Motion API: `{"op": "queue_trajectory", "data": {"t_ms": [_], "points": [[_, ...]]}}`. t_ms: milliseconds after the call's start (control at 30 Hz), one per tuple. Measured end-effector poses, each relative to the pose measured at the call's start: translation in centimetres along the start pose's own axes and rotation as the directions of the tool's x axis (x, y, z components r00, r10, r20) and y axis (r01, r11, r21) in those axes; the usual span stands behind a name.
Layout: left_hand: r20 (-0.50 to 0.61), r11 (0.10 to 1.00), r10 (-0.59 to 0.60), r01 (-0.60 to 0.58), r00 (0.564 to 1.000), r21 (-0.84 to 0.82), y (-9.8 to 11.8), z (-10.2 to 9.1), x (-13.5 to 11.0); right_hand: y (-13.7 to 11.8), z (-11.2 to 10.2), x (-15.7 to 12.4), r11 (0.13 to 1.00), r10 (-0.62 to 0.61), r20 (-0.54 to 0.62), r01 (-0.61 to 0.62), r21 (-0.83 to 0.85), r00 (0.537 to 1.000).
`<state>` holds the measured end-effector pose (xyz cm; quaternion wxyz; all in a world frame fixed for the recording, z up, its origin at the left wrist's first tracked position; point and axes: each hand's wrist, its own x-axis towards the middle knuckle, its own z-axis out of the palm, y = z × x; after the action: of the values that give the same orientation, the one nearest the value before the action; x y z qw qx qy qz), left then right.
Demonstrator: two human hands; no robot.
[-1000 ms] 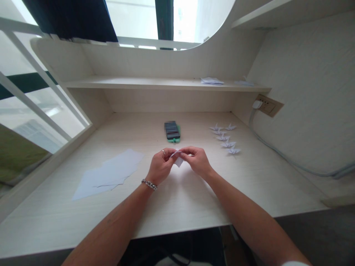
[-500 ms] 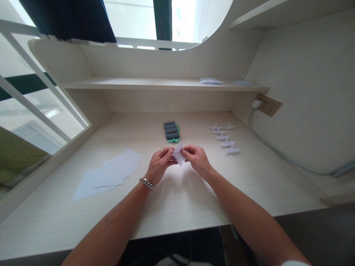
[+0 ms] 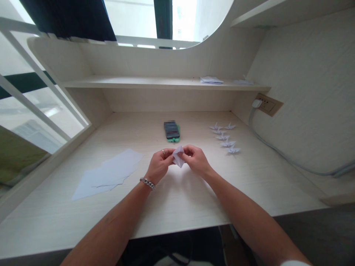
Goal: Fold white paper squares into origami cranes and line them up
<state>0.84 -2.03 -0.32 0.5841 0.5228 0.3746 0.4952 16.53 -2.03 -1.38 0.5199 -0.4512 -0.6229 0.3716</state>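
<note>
A small piece of folded white paper [image 3: 179, 156] is held up between both hands, just above the desk. My left hand [image 3: 161, 162] pinches its left side, with a ring on one finger and a chain bracelet on the wrist. On the right side, my right hand [image 3: 196, 159] grips the paper, its thumb pressing at a fold. The paper is diamond-shaped, with part of its layers spread. Several white folded paper cranes [image 3: 222, 137] stand to the right of my hands. Loose white paper sheets [image 3: 111, 171] lie overlapping to the left.
Behind my hands lies a phone in a green case [image 3: 172, 131], its screen blurred out. A shelf [image 3: 155, 82] spans the back and carries folded papers [image 3: 211, 80]. A grey cable [image 3: 277, 150] runs along the right wall from a socket [image 3: 269, 104].
The folded paper has turned slightly and its layers are spread a little wider. My fingers have shifted their hold on it. The cranes and sheets have stayed put.
</note>
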Motion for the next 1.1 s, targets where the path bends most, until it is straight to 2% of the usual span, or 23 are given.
{"op": "queue_trajectory", "data": {"t_ms": [333, 733, 933, 1100], "points": [[0.041, 0.992, -0.031, 0.036, 0.999, -0.125, -0.2, -0.13, 0.03, -0.1, -0.13, 0.15, 1.0, 0.012, -0.033, -0.011, 0.017, 0.999], [0.078, 0.997, -0.032, 0.037, 0.996, -0.071, -0.35, -0.4, 0.02, -0.7, -0.23, 0.05, 0.998, 0.006, -0.047, -0.009, -0.058, 0.999], [0.078, 0.993, -0.049, 0.057, 0.996, -0.102, -0.27, -0.4, -0.04, -0.79, -0.24, 0.02, 0.998, 0.002, -0.048, -0.005, -0.064, 0.999], [0.034, 0.996, -0.039, 0.041, 0.999, -0.073, -0.42, -0.64, 0.17, -0.41, -0.14, 0.14, 0.998, 0.02, 0.006, -0.02, 0.055, 1.0]]}}
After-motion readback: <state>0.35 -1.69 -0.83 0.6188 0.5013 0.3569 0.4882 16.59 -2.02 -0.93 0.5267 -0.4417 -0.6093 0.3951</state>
